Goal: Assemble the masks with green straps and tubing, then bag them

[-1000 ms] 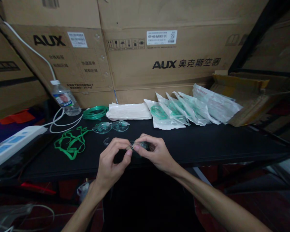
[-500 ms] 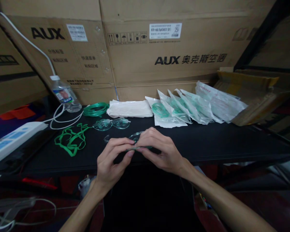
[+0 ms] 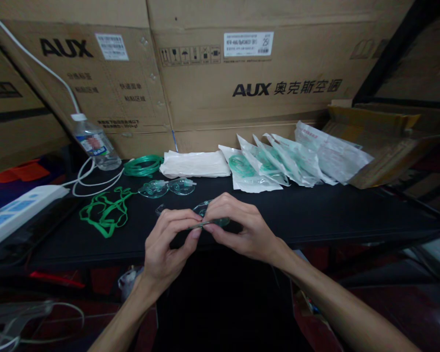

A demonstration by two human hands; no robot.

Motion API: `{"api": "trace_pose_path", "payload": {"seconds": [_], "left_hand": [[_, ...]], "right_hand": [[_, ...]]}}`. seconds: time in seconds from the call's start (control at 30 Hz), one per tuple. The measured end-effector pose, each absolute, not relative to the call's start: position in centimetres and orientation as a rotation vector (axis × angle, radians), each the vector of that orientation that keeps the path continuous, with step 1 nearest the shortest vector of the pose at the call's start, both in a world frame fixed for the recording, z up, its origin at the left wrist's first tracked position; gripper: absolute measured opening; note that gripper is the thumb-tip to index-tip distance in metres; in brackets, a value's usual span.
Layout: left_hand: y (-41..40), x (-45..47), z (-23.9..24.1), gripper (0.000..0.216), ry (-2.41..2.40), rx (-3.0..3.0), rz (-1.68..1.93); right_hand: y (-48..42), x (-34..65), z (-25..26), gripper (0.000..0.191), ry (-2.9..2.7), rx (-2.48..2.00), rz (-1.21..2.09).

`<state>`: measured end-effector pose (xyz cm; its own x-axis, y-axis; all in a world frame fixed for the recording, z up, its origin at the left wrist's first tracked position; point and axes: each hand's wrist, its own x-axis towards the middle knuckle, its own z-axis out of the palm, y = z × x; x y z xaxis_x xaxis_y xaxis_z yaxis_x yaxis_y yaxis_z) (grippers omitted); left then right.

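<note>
My left hand [image 3: 168,240] and my right hand [image 3: 244,222] meet above the front part of the black table. Both pinch a clear greenish plastic mask [image 3: 222,222], whose edge shows between the fingertips; most of it is hidden by the fingers. Just behind them, more clear plastic [image 3: 201,208] lies on the table, partly covered by my knuckles. Farther back are clear green plastic masks [image 3: 154,189]. Tangled green elastic straps [image 3: 109,230] lie left of my left hand. A coil of green tubing [image 3: 143,167] rests behind the masks.
Folded white bags [image 3: 195,165] lie at the back. Several sealed packets [image 3: 244,168] with green tubing lean in a row toward an open carton [image 3: 381,146]. On the left are a plastic bottle [image 3: 95,146], a white cable and a power strip [image 3: 22,208]. Large cardboard boxes [image 3: 278,112] wall the back.
The held mask has tilted slightly, so more of its clear face shows below my right fingers. Both hands keep their pinch. The whole view has shifted a little.
</note>
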<state>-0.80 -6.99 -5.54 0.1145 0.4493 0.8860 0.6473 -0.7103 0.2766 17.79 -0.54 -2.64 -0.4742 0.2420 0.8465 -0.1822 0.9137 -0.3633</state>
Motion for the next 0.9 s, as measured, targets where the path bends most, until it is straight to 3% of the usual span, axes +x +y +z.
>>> {"api": "trace_pose_path", "payload": {"seconds": [0.63,0.9], "left_hand": [[-7.1,-1.4,-4.7,0.006,-1.225,-2.377,-1.735],[-7.3,-1.0,-4.5,0.016,-1.185,-2.361,-1.752]], "right_hand": [[-1.3,17.7,-3.2,0.006,-1.985,-0.224,0.737],[-0.5,18.0,-2.9,0.008,-2.001,-0.038,0.497]]}}
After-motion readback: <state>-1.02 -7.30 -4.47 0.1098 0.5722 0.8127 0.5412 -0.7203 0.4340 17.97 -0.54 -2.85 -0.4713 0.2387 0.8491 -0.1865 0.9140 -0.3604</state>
